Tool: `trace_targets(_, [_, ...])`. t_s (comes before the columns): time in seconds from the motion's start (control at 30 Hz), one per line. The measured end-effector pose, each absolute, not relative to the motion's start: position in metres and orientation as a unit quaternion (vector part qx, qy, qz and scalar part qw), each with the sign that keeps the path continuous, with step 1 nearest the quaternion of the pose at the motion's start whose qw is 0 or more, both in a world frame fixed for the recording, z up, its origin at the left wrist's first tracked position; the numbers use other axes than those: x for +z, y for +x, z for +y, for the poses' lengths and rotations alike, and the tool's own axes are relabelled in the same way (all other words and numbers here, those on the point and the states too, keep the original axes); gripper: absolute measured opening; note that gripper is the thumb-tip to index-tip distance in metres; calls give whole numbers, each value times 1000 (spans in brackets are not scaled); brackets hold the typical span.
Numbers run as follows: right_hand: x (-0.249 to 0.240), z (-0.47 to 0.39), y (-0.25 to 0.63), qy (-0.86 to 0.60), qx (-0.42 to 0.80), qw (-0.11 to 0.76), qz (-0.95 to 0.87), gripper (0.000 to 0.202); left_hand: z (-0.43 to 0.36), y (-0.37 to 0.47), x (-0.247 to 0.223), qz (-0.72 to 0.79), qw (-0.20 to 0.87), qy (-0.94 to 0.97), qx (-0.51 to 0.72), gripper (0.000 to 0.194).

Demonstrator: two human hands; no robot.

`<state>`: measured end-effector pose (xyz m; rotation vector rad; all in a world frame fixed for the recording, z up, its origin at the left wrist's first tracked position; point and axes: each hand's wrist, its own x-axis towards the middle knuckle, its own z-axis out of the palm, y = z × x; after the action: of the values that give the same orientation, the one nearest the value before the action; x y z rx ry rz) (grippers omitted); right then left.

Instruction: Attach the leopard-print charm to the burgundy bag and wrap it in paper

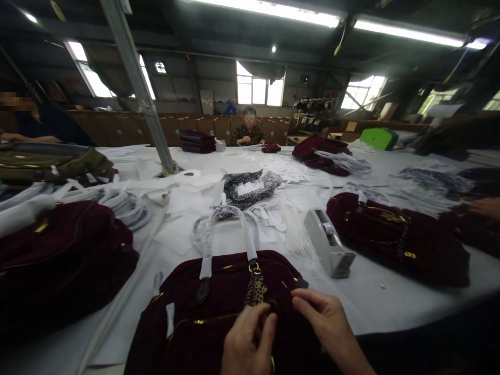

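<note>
Handbag (226,291), dark red, sits before me on the worktop (375,307), its wrapped handles (251,237) pointing away and its long axis seeming to run left to right, though its near edge is out of view. I judge it soft, bulky and fairly light, best lifted by both handles. My left hand (248,338) curls beside the leopard-print tag (258,291), its grip impossible to tell, while my right hand (328,317) pinches what looks like a thin pale strand (285,285).

Left grip (248,341) half-curled, thumb (268,333) extended; right grip (327,316) pinched at fingertips (296,295), forearm (356,358) slanting up leftward.
</note>
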<state>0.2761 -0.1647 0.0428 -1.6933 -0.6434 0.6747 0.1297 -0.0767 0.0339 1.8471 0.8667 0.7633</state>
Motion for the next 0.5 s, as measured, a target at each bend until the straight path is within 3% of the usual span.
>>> trace_targets(0.23, [40,-128,287,-765,226,490,-350,18,-20,166,51,436,372,780,252,44])
trace_targets(0.43, [29,-107,285,-776,216,464,-368,19,-14,182,34,444,355,811,136,19])
trace_targets(0.5, [23,-106,284,-785,212,446,-375,19,-9,178,32,461,383,791,124,19])
